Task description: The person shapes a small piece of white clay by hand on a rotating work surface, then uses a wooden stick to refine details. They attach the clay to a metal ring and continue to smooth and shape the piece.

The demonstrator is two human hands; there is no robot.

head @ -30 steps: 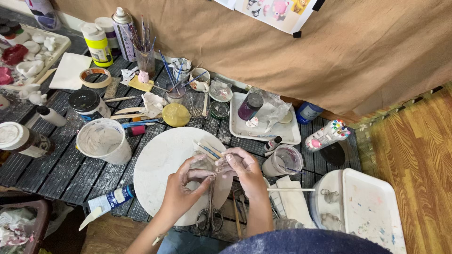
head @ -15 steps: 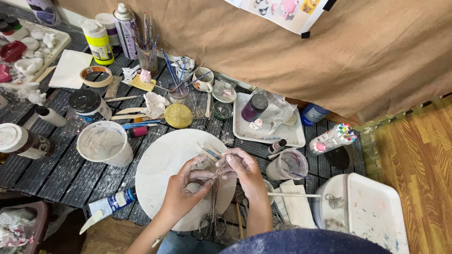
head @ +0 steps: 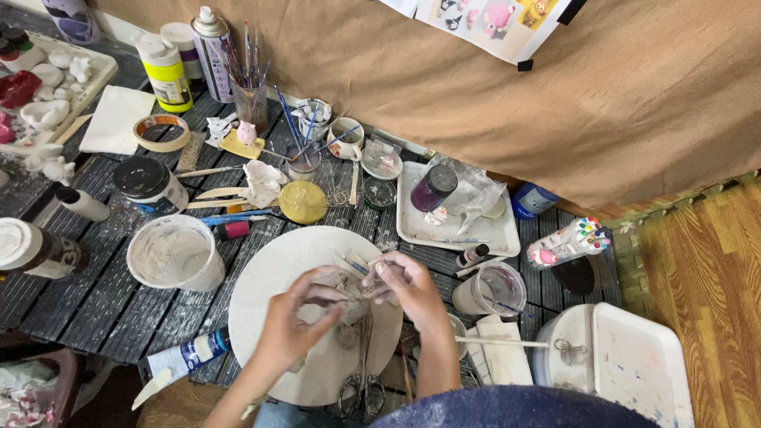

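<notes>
Clay piece (head: 346,295) held over the round white board (head: 261,277), both hands closed on it: left hand (head: 295,321), right hand (head: 408,289). Shape rough and unpainted; brushes (head: 246,59) untouched.

we see both forearms bare, left hand (head: 297,317) and right hand (head: 408,289) ungloved; a dark blue speckled garment covers the lap.

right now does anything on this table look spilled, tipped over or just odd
Nothing looks spilled. The paint tube lies on its side, overhanging the table's near edge. Both hands work a small grey piece over the round board.
</notes>
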